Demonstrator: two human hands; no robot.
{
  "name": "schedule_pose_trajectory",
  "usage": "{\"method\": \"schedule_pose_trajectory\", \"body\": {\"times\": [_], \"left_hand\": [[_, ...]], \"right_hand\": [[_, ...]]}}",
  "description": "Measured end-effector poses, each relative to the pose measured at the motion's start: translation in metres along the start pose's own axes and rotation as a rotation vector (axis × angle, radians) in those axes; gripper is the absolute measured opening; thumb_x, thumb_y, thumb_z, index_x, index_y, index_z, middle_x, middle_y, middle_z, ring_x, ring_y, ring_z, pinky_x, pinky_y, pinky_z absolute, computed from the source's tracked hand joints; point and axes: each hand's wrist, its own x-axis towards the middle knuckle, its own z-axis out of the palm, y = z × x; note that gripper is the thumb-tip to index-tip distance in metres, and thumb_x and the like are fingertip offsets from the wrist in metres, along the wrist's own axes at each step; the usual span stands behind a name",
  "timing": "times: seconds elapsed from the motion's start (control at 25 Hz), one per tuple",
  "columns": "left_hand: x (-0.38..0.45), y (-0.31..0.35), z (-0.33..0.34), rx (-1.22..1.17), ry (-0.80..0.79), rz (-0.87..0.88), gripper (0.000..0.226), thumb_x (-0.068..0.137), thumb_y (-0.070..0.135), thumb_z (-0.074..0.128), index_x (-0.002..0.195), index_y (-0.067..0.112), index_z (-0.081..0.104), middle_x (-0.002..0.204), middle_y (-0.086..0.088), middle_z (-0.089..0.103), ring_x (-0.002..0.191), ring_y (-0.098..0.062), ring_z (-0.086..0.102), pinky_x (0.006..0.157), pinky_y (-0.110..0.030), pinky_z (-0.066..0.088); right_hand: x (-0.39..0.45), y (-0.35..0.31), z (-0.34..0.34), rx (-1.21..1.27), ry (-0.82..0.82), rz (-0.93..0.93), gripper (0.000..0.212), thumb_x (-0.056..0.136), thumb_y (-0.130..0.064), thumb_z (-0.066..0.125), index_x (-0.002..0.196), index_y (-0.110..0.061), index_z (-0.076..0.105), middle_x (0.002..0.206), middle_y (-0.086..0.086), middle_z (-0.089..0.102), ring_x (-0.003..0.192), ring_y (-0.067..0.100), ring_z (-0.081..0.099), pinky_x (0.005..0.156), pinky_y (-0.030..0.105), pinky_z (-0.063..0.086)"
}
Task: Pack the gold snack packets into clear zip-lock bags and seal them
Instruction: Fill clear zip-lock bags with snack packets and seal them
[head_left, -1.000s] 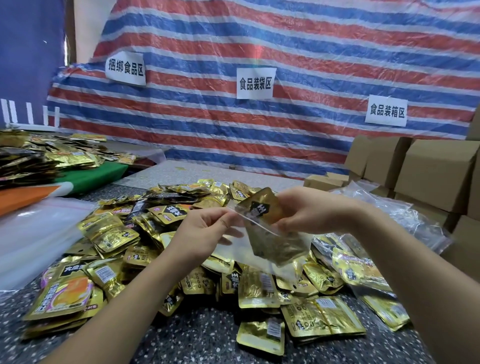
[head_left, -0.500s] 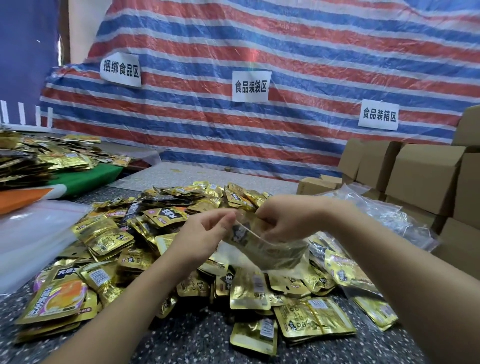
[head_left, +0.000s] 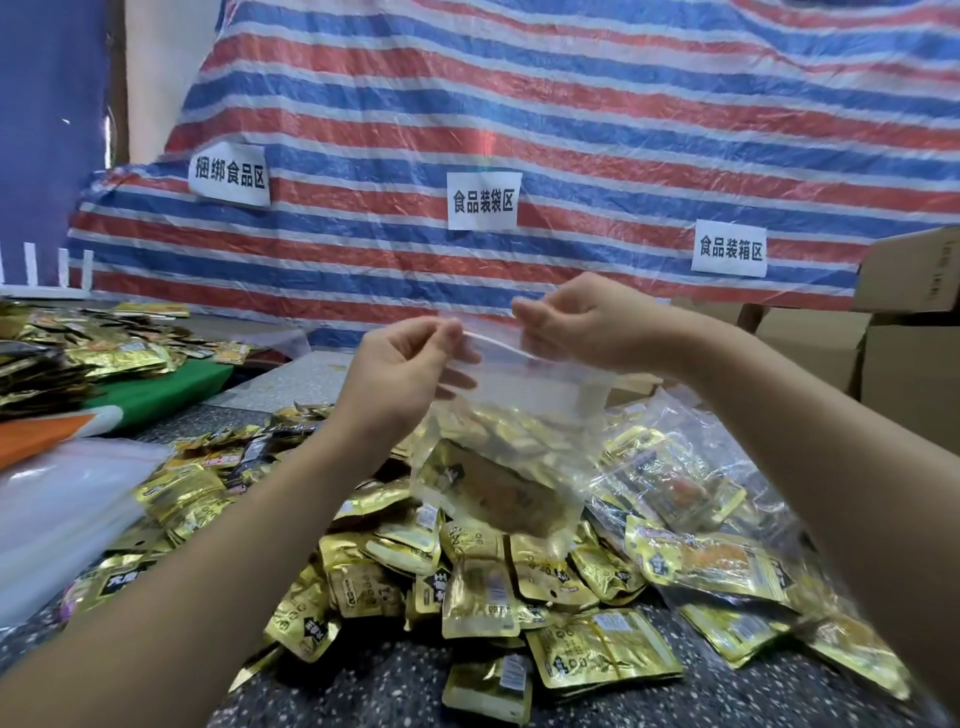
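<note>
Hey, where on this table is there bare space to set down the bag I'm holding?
Bare speckled tabletop shows at the near edge, between your forearms, in front of the gold packet pile. A pale bare strip lies beyond the pile, beside the green sheet. The middle is crowded with packets; filled bags cover the right.

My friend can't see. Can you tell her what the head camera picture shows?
Two hands, left hand and right hand, pinch the top of a clear bag with a gold packet inside, held above a pile of packets on the table.
</note>
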Motion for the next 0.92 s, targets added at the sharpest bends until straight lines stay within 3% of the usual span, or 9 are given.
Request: {"method": "schedule_pose_trajectory", "body": {"times": [0.08, 0.28, 0.4, 0.52, 0.64, 0.76, 0.84, 0.92], "left_hand": [[0.008, 0.014, 0.002, -0.011, 0.014, 0.060, 0.020, 0.099, 0.027, 0.053, 0.090, 0.017, 0.068, 0.079, 0.002, 0.075, 0.066, -0.018, 0.072, 0.056, -0.024, 0.055], [0.026, 0.044, 0.009, -0.033, 0.063, 0.166, 0.022, 0.100, 0.030, 0.053, 0.091, 0.015, 0.067, 0.078, -0.001, 0.075, 0.061, -0.022, 0.072, 0.051, -0.025, 0.055], [0.027, 0.043, 0.004, -0.017, 0.108, 0.152, 0.023, 0.101, 0.029, 0.052, 0.089, 0.016, 0.067, 0.079, 0.000, 0.074, 0.061, -0.021, 0.072, 0.051, -0.025, 0.054], [0.025, 0.030, -0.010, -0.009, 0.148, 0.108, 0.022, 0.100, 0.027, 0.053, 0.087, 0.016, 0.067, 0.079, 0.000, 0.074, 0.062, -0.019, 0.072, 0.054, -0.025, 0.055], [0.018, 0.012, -0.018, 0.043, 0.083, 0.049, 0.020, 0.100, 0.023, 0.054, 0.088, 0.016, 0.068, 0.075, 0.003, 0.075, 0.063, -0.016, 0.071, 0.054, -0.022, 0.055], [0.009, -0.005, -0.024, 0.025, 0.093, 0.001, 0.019, 0.100, 0.023, 0.054, 0.090, 0.016, 0.068, 0.078, 0.003, 0.075, 0.066, -0.016, 0.072, 0.054, -0.020, 0.054], [0.007, -0.013, -0.032, -0.012, 0.152, -0.016, 0.019, 0.100, 0.024, 0.054, 0.091, 0.015, 0.068, 0.078, 0.004, 0.075, 0.066, -0.015, 0.072, 0.054, -0.020, 0.053], [0.007, -0.018, -0.038, -0.035, 0.206, -0.035, 0.019, 0.100, 0.023, 0.054, 0.090, 0.014, 0.067, 0.077, 0.005, 0.075, 0.063, -0.013, 0.071, 0.052, -0.019, 0.052]], "right_hand": [[0.001, -0.002, -0.010, 0.050, 0.137, -0.029, 0.053, 0.100, -0.050, 0.043, 0.072, -0.014, 0.069, 0.057, -0.010, 0.061, 0.051, 0.008, 0.050, 0.058, 0.025, 0.043], [0.005, -0.003, -0.021, 0.100, 0.342, -0.135, 0.054, 0.106, -0.035, 0.043, 0.070, -0.007, 0.072, 0.044, -0.018, 0.054, 0.039, 0.000, 0.043, 0.044, 0.014, 0.033], [0.004, 0.005, -0.015, 0.222, 0.440, -0.112, 0.051, 0.106, -0.030, 0.043, 0.068, -0.006, 0.067, 0.048, -0.013, 0.057, 0.045, 0.002, 0.045, 0.051, 0.019, 0.039], [0.001, 0.024, 0.005, 0.338, 0.563, 0.066, 0.047, 0.105, -0.026, 0.042, 0.062, -0.014, 0.056, 0.057, -0.003, 0.058, 0.052, 0.011, 0.051, 0.060, 0.030, 0.045], [-0.004, 0.043, 0.049, 0.540, 0.428, 0.400, 0.037, 0.105, -0.021, 0.039, 0.070, -0.012, 0.046, 0.065, 0.002, 0.051, 0.054, 0.013, 0.048, 0.050, 0.026, 0.045], [-0.005, 0.053, 0.093, 0.775, 0.345, 0.582, 0.024, 0.104, -0.014, 0.037, 0.086, -0.006, 0.050, 0.086, 0.012, 0.057, 0.069, 0.019, 0.058, 0.056, 0.025, 0.053], [-0.009, 0.062, 0.113, 0.737, 0.248, 0.640, 0.023, 0.104, -0.013, 0.039, 0.090, -0.003, 0.054, 0.087, 0.013, 0.058, 0.063, 0.017, 0.060, 0.054, 0.024, 0.053], [-0.017, 0.065, 0.133, 0.574, -0.026, 0.659, 0.028, 0.104, -0.021, 0.045, 0.089, -0.002, 0.057, 0.077, 0.009, 0.059, 0.049, 0.011, 0.057, 0.047, 0.021, 0.049]]}}
